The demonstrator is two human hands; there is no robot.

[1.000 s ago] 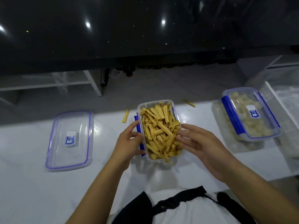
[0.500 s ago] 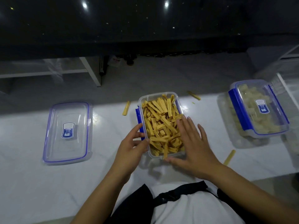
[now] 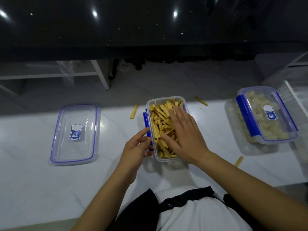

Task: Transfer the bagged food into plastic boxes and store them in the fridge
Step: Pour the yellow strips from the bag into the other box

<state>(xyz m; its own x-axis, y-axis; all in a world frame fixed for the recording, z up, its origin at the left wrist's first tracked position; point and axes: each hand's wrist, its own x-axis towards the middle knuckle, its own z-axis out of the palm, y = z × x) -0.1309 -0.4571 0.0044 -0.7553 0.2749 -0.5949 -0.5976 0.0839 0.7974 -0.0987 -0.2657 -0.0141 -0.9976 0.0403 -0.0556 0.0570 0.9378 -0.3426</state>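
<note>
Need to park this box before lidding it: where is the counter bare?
Bare white counter lies in front of the clear blue-rimmed lid, and between that lid and the open clear box of yellow sticks. Crowded right: closed blue-clipped box, a stray yellow stick.

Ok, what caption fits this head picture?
Right hand flattens yellow sticks in open box; left hand steadies it.

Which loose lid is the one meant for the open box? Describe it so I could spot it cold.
On the white counter, look left of the open box of yellow strips that both hands are on. The lid lies flat there by itself, clear with a blue rim and a blue label at its middle. Unlike the lid on the right-hand box, it covers nothing.
</note>
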